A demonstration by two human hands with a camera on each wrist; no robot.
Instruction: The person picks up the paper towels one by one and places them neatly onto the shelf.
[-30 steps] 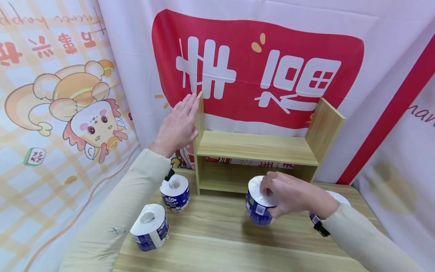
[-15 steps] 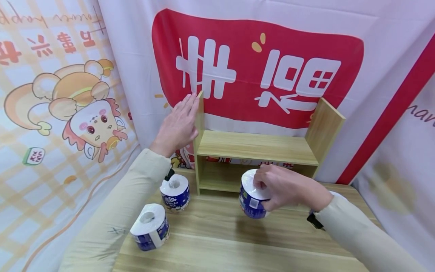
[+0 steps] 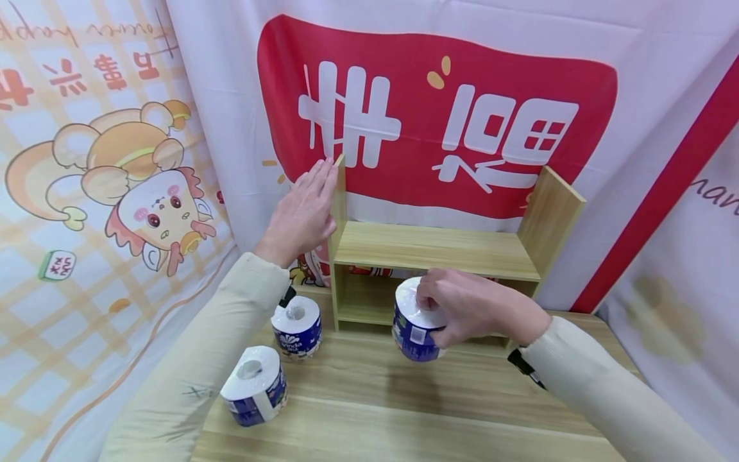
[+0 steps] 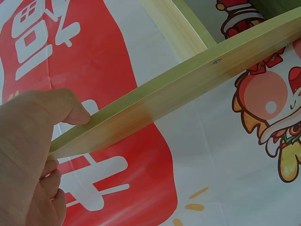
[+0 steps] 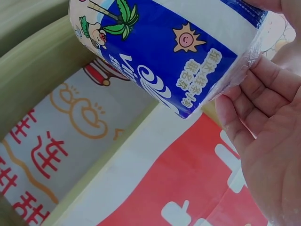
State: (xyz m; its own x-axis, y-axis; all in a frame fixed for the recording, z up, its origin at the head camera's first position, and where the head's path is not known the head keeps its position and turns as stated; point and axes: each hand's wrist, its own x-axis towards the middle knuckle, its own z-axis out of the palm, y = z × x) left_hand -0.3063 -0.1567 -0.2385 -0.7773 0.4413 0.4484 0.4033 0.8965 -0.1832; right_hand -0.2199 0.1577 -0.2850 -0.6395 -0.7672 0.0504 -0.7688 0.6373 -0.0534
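Note:
My right hand (image 3: 479, 305) pinches a blue-and-white toilet roll (image 3: 412, 337) by its top, the fingers reaching into the core. The roll hangs above the table, slightly tilted, in front of the lower compartment of a small wooden shelf (image 3: 439, 250). Its printed blue wrapper (image 5: 155, 56) fills the upper part of the right wrist view. With my left hand (image 3: 300, 212) I hold the shelf's left side panel (image 4: 141, 106) near its top end; the thumb lies on one side and curled fingers on the other.
Two more wrapped toilet rolls stand on the left of the table, one (image 3: 297, 327) beside the shelf and another (image 3: 254, 385) nearer the front. The wooden table (image 3: 346, 417) carries the shelf at its back. A white curtain (image 3: 473, 25) with red print hangs behind.
The right hand has carried the toilet roll leftward and a little up, toward the shelf. A roll at far right has gone out of sight behind the right sleeve. My left hand stays put.

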